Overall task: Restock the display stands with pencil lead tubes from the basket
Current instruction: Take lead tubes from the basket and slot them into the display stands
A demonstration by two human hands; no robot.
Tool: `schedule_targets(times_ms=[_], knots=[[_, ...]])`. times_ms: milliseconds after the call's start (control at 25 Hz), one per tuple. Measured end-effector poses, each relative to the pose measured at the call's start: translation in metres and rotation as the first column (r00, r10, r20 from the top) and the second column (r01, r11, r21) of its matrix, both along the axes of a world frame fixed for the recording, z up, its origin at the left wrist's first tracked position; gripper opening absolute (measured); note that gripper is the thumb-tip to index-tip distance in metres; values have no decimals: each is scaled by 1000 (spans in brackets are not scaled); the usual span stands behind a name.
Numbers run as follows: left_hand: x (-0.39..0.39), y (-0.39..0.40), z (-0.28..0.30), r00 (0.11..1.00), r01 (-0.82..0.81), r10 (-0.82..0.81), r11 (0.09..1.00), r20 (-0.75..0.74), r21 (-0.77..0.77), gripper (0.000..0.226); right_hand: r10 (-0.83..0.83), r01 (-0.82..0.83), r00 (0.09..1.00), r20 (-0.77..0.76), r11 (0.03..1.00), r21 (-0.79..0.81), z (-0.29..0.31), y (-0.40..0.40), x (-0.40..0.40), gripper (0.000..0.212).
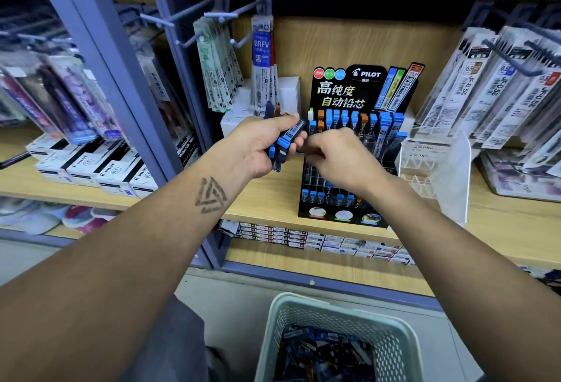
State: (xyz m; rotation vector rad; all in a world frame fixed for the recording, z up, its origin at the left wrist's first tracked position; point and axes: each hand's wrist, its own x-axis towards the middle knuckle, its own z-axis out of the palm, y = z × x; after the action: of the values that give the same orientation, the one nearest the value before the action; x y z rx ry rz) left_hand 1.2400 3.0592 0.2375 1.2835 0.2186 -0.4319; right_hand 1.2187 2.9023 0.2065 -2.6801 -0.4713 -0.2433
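Note:
My left hand (pixel 261 145) grips a bundle of pencil lead tubes (pixel 283 145) with blue and orange caps, held in front of the shelf. My right hand (pixel 340 157) is just to its right with fingers curled, fingertips at the bundle's end; what they pinch is hidden. Behind both hands stands the black Pilot display stand (pixel 358 90), its upper rows holding blue- and orange-capped tubes and its lower rows partly filled. Below, a pale green perforated basket (pixel 306 305) holds several loose lead tubes (pixel 324 351).
A clear acrylic stand (pixel 437 166) sits right of the display on the wooden shelf (pixel 267 199). Refill packets hang on hooks at left (pixel 218 63) and right (pixel 491 84). White Pilot boxes (pixel 100 169) line the left shelf. A lower shelf holds small boxes (pixel 318 239).

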Motion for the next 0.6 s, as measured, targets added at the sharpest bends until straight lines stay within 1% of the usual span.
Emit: schedule_targets(times_ms=[40, 80, 120, 160, 200, 240, 280, 360, 480, 560, 600], knots=[[-1, 0, -1, 1000, 16, -16, 1000, 2, 11, 18, -28, 28, 1000, -5, 999, 43, 4, -1, -2, 17], [-3, -1, -1, 999, 35, -35, 999, 9, 25, 19, -80, 82, 997, -26, 987, 141, 8, -4, -2, 19], [-5, -3, -1, 998, 58, -59, 998, 21, 38, 20, -131, 154, 987, -93, 935, 319, 13, -8, -3, 21], [-8, -5, -1, 996, 84, -86, 995, 37, 51, 20, -136, 226, 970, -204, 816, 532, 19, -12, -6, 21], [-12, -8, 0, 992, 113, -116, 992, 55, 61, 19, -84, 283, 949, -305, 654, 701, 24, -16, -11, 19], [-16, -12, 1, 987, 140, -145, 988, 72, 70, 19, -1, 312, 932, -364, 516, 798, 28, -20, -16, 17], [-19, -16, 2, 981, 165, -171, 983, 89, 78, 19, 59, 324, 920, -387, 442, 837, 31, -24, -21, 17], [-22, -24, 1, 971, 203, -213, 975, 113, 92, 24, 108, 339, 908, -405, 380, 861, 31, -30, -28, 19], [-23, -33, -1, 962, 233, -245, 967, 122, 104, 29, 79, 385, 904, -420, 272, 882, 32, -44, -29, 17], [-23, -37, -3, 960, 232, -249, 964, 132, 129, 23, 76, 382, 913, -402, 192, 904, 33, -56, -29, 18], [-23, -39, -4, 956, 236, -256, 960, 140, 149, 19, 84, 368, 919, -386, 172, 914, 34, -61, -30, 19]])
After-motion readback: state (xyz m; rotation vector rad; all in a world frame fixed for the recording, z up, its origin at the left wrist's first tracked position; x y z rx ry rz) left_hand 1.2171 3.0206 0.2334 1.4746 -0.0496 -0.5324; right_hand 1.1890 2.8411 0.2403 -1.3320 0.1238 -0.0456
